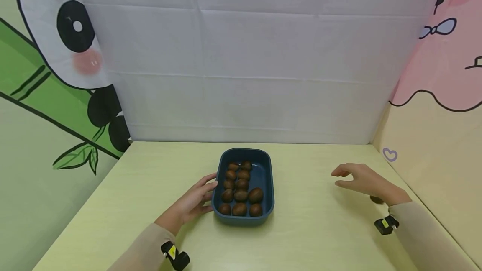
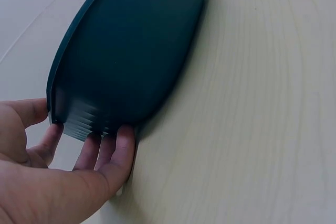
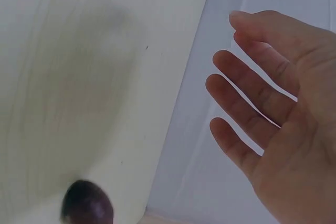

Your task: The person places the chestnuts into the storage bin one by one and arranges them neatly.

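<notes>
A dark blue rectangular box (image 1: 267, 179) stands on the table, holding several brown, rounded nuts (image 1: 242, 185) that look like chestnuts, mostly lined up along its left side. My left hand (image 1: 193, 201) touches the box's left outer wall with spread fingers; in the left wrist view its fingertips (image 2: 125, 137) rest against the ribbed side. Well to the right of the box, my right hand (image 1: 359, 177) hovers above the table, fingers loosely bent and holding nothing. One more dark brown nut (image 3: 88, 203) lies on the table, partly hidden under my right wrist in the head view.
The pale yellow table (image 1: 301, 237) ends at a white cloth backdrop (image 1: 256, 74). A panel with a green bamboo drawing (image 1: 75, 95) closes off the left, and a pink and cream panel (image 1: 437, 137) the right, close to my right arm.
</notes>
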The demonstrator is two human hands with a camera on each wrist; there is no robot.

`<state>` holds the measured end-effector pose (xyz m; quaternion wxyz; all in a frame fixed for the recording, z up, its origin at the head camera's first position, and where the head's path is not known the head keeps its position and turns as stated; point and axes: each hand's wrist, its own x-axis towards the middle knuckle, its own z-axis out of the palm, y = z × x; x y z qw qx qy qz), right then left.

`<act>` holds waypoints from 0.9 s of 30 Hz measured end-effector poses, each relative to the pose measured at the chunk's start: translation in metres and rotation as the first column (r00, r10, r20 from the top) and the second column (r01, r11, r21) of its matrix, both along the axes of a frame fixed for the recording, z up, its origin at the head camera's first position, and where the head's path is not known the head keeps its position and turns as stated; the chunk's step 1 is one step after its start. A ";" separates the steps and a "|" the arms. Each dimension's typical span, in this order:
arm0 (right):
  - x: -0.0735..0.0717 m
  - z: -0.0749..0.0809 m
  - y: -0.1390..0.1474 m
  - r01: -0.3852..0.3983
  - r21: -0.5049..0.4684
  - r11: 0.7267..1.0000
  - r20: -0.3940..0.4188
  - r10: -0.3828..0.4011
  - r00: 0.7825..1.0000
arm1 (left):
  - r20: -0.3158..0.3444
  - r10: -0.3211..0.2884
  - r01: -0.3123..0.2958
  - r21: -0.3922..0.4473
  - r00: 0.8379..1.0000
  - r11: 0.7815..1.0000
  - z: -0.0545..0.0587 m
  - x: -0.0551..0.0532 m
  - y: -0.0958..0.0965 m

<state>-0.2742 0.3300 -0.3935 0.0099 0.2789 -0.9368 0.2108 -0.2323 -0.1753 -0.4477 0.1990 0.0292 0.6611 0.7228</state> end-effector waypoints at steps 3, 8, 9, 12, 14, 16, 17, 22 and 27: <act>0.005 -0.006 0.021 0.042 0.012 0.999 -0.009 -0.042 0.999 | -0.004 0.008 -0.008 0.001 1.000 1.000 0.000 0.000 0.001; 0.011 -0.019 0.051 0.129 0.025 0.991 0.007 -0.129 0.992 | 0.000 0.022 -0.022 0.000 1.000 1.000 -0.001 -0.002 0.002; 0.012 -0.021 0.056 0.141 0.025 0.990 0.014 -0.141 0.990 | -0.001 0.020 -0.020 -0.001 1.000 1.000 -0.001 -0.002 0.002; 0.014 -0.028 0.070 0.180 0.032 0.983 0.054 -0.182 0.982 | 0.003 0.017 -0.017 0.003 1.000 1.000 -0.001 -0.002 0.002; 0.015 -0.031 0.078 0.202 0.042 0.978 0.091 -0.205 0.974 | 0.002 0.013 -0.013 0.004 1.000 1.000 -0.001 -0.002 0.001; 0.015 -0.033 0.085 0.221 0.052 0.974 0.133 -0.226 0.965 | 0.003 0.012 -0.012 0.004 1.000 1.000 0.000 -0.002 0.001; 0.015 -0.034 0.087 0.228 0.055 0.972 0.157 -0.234 0.960 | 0.002 0.011 -0.011 0.002 1.000 1.000 0.000 -0.001 0.001; 0.013 -0.042 0.097 0.217 0.034 0.976 0.221 -0.219 0.950 | 0.002 0.016 -0.016 -0.003 1.000 1.000 -0.001 -0.001 0.001; 0.014 -0.046 0.100 0.234 0.015 0.972 0.235 -0.231 0.944 | 0.002 0.023 -0.023 -0.005 1.000 1.000 -0.001 -0.001 0.001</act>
